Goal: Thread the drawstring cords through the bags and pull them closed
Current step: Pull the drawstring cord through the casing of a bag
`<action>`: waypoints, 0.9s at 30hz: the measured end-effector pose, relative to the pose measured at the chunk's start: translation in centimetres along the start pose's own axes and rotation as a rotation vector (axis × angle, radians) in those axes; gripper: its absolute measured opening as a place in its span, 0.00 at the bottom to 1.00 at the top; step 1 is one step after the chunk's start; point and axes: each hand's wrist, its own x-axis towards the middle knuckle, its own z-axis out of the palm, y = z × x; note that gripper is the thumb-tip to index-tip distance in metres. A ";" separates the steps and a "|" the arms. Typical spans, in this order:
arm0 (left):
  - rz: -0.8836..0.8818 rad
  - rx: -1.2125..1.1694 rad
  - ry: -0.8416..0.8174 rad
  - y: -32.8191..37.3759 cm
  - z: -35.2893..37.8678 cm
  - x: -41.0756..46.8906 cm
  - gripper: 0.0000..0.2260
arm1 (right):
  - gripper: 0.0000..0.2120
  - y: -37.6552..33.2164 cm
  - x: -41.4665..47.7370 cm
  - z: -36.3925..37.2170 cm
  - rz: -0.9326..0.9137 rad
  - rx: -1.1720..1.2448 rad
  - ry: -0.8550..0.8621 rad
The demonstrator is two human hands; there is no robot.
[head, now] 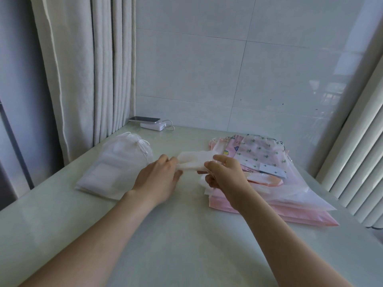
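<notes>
A pale green glossy table stands in a corner, with white wall tiles behind it, cream curtains hanging at the left and a white ribbed radiator at the right. Both forearms reach in from the bottom edge. The left hand and right hand each pinch one end of a small white bag, held just above the table between them; whether a cord runs through it is too hard to make out. Left of the hands lies a stack of white gauzy drawstring bags. To the right, partly hidden by the right hand, lies a pile of pink and patterned bags. By the far wall a phone rests on a white power bank.
</notes>
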 end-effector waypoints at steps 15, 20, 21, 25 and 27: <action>-0.277 -0.417 0.223 -0.8 0.2 1.0 0.12 | 0.06 -0.9 -0.5 -0.6 -0.158 -0.031 0.221; -0.246 -0.685 0.197 -0.7 -0.1 0.9 0.07 | 0.13 -1.3 -0.4 -1.2 -0.082 0.301 0.254; -0.237 -0.720 0.207 -0.7 -0.3 0.9 0.10 | 0.12 -1.3 -0.3 -1.3 -0.086 0.328 0.279; -0.240 -0.848 0.250 -0.4 -1.2 0.9 0.12 | 0.07 -1.4 -0.1 -1.6 -0.085 0.428 0.391; -0.244 -0.858 0.217 -0.5 -1.4 1.0 0.12 | 0.09 -1.3 0.0 -1.7 -0.088 0.447 0.444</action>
